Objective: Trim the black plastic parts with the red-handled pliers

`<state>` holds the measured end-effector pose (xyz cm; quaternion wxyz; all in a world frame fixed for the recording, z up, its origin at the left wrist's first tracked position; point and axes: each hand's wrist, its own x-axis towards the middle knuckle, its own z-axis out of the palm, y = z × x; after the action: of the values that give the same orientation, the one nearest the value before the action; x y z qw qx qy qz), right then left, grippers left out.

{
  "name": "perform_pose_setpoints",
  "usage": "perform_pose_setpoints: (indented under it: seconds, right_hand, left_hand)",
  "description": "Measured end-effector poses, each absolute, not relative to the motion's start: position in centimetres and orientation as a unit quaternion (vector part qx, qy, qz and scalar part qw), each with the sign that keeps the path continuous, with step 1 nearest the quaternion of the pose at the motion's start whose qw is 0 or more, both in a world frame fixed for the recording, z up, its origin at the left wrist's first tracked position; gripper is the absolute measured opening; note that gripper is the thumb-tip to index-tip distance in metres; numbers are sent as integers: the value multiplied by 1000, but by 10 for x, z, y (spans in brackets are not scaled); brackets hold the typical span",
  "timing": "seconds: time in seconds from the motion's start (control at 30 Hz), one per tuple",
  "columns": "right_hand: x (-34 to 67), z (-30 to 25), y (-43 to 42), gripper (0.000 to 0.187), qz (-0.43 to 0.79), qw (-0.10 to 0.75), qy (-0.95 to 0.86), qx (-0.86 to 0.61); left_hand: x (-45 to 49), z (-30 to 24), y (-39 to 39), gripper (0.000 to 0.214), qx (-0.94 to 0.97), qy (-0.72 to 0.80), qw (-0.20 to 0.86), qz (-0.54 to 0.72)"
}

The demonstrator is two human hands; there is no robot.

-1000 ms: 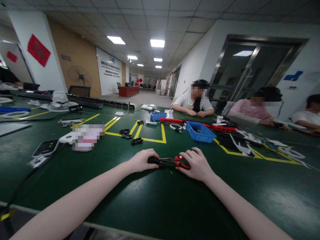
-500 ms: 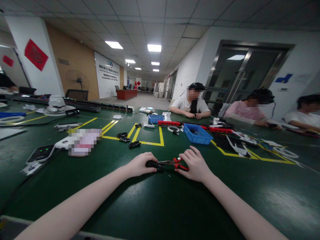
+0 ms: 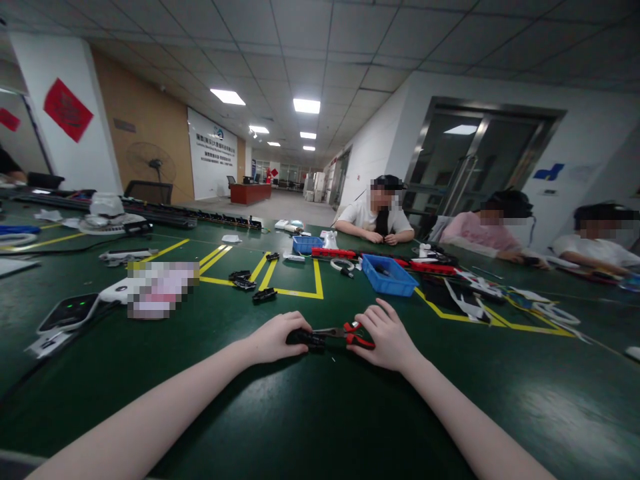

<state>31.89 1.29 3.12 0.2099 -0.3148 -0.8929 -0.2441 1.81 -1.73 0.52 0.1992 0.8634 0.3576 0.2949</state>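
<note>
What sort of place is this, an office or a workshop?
Most likely a factory assembly room: a long green table marked with yellow tape lines, blue parts bins, and co-workers seated at handwork along it. The right hand holds red-handled pliers to a black part in the left hand.

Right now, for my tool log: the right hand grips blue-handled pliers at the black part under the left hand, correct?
No, the handles are red. The head view shows the right hand gripping red-handled pliers at the black part under the left hand.
</note>
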Motion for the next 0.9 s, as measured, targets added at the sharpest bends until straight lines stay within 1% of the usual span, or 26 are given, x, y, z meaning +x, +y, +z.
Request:
perform_pose_setpoints:
  seconds: [0.5,0.9]
  right_hand:
    - [313,25,10,42,-225,227,-893,-317]
    - [318,30,13,43,-222,207,-902,-307]
  left_hand:
    - [18,6,-19,24,866,363,186,289]
    - [19,6,-18,27,871,358,187,282]
